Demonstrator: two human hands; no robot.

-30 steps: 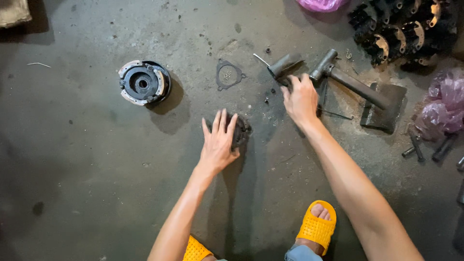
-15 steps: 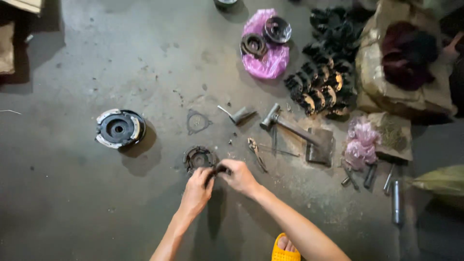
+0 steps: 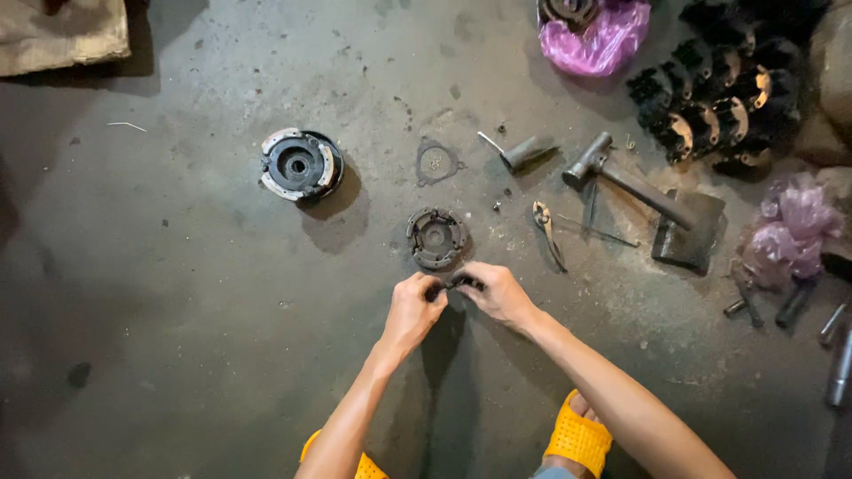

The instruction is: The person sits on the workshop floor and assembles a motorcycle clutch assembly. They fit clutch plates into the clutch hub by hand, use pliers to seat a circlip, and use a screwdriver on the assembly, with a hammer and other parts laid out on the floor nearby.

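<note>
Between your 2 hands is a small dark part (image 3: pixel 451 285), pinched at both ends just above the concrete floor (image 3: pixel 177 337); it is too small and dark to say more about its shape. Your left hand (image 3: pixel 414 306) is curled nearly closed, its fingertips gripping the left end of that part, and your right hand (image 3: pixel 497 291) is likewise closed down on the right end, thumb and forefinger meeting the piece. Just beyond your knuckles, near but apart from them, a round clutch plate (image 3: pixel 436 238) with shoes around a central hole lies flat on the floor. Farther up and to the left sits a larger round clutch assembly (image 3: pixel 299 165), well apart from your hands. Above the plate lies a thin flat gasket (image 3: pixel 437 162). To the right of the plate rest a pair of pliers (image 3: pixel 547 231), and beyond them a short grey tube (image 3: pixel 527 151) and a hammer (image 3: pixel 621 180) whose handle reaches a dark flat metal piece (image 3: pixel 689 232). At the top right, a pile of dark clutch parts (image 3: pixel 719 106) sits beside a pink plastic bag (image 3: pixel 593 40). Your yellow sandals (image 3: pixel 577 437) show at the bottom edge.
</note>
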